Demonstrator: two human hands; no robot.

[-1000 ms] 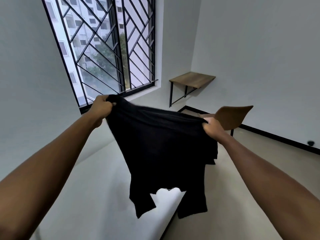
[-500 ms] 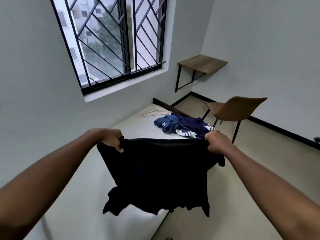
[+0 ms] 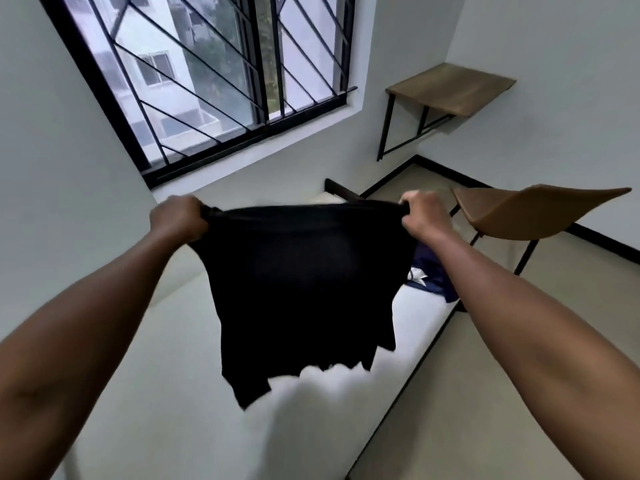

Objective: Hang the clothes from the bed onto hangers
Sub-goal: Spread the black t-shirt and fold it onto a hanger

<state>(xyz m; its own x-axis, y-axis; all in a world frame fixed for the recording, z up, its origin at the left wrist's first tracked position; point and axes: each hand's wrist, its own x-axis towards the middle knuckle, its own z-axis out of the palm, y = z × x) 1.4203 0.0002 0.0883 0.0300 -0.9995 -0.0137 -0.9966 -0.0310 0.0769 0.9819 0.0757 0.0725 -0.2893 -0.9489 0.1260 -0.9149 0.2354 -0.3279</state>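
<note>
A black shirt (image 3: 301, 285) hangs spread out in the air above the bed (image 3: 166, 403). My left hand (image 3: 178, 218) grips its upper left corner and my right hand (image 3: 424, 216) grips the upper right corner, both at the same height, stretching the top edge taut. Its lower edge dangles loose above the white mattress. Behind my right forearm a navy garment with white markings (image 3: 429, 275) lies on the bed, mostly hidden. No hanger shows; the shirt covers the far end of the bed.
A brown chair (image 3: 533, 213) stands on the beige floor to the right of the bed. A small wooden wall table (image 3: 450, 88) sits in the far corner. A barred window (image 3: 221, 71) fills the wall beyond the bed.
Both hands have moved apart and pulled the shirt's top edge straight. The shirt now covers the hanger and most of the navy clothes seen half a second ago.
</note>
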